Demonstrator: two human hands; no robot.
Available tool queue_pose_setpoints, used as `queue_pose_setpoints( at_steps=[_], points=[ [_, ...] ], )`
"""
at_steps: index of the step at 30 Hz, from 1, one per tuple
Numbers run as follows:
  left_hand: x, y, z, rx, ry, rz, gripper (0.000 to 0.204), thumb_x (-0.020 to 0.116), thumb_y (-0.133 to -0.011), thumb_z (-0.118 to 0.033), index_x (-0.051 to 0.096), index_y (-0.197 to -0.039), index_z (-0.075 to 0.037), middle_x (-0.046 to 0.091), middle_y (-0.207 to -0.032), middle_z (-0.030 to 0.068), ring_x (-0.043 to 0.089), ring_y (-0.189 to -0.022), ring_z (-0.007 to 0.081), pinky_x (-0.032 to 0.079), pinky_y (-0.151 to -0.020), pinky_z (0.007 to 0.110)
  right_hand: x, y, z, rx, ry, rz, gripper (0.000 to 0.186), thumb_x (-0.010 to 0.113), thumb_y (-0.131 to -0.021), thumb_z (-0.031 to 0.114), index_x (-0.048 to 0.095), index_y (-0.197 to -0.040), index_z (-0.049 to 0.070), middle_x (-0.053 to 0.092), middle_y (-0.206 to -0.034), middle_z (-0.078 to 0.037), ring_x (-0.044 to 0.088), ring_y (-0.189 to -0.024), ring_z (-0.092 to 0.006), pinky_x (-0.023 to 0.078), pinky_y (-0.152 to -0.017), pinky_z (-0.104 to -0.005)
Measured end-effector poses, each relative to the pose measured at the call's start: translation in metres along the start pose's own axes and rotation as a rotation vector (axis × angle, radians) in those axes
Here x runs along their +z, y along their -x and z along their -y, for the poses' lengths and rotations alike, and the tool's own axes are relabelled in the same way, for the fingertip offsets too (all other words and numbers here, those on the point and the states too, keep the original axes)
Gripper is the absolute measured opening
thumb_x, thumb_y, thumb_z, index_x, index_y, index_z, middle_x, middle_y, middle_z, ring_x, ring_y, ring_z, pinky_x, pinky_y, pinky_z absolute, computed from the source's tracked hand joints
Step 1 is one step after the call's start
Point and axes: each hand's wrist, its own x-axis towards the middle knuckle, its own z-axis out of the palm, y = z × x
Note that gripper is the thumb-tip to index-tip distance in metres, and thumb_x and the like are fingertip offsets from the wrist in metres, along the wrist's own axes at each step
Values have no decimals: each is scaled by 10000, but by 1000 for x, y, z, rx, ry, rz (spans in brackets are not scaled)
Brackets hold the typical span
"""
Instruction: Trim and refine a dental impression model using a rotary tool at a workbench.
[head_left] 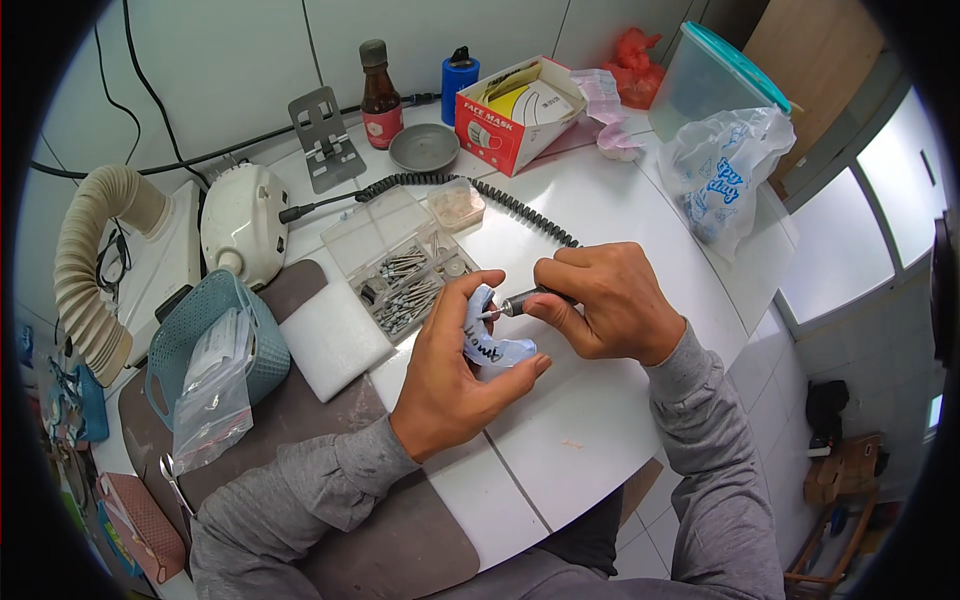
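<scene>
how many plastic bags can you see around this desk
3 that I can make out: a clear bag hanging over the teal basket's rim, a white printed bag at right, and a red bag left of the lidded tub. More may be hidden.

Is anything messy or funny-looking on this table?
A little! Pinkish specks lie loose on the white tabletop, below the right hand in the picture, like dropped crumbs. Also, a clear plastic bag flops over the rim of the blue-green basket instead of sitting fully inside.
</scene>
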Motion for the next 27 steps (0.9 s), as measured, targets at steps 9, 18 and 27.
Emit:
queue_pose_setpoints(
  at_steps=[9,18,27],
  points=[
    [1,1,0,-49,56,2,853,953,-842,-273,512,-1514,10,616,-1210,132,629,-1045,199,571,-882,351,0,0,0,20,17,-30,413,705,-1072,465,652,-842,126,592,-643,-70,593,-543,-321,408,-517,-453],
    [2,1,3,-43,80,-3,838,953,-846,-272,514,-1502,10,623,-1236,135,630,-1050,197,580,-867,352,3,0,-1,30,10,-45,412,699,-1079,460,651,-848,122,604,-649,-75,603,-544,-315,409,-514,-454],
    [1,1,2,-61,91,3,850,960,-847,-287,511,-1510,-2,627,-1177,124,631,-1060,185,575,-855,333,4,0,0,31,6,-26,410,693,-1081,459,648,-850,123,606,-648,-75,606,-544,-317,413,-512,-452]
  ],
)
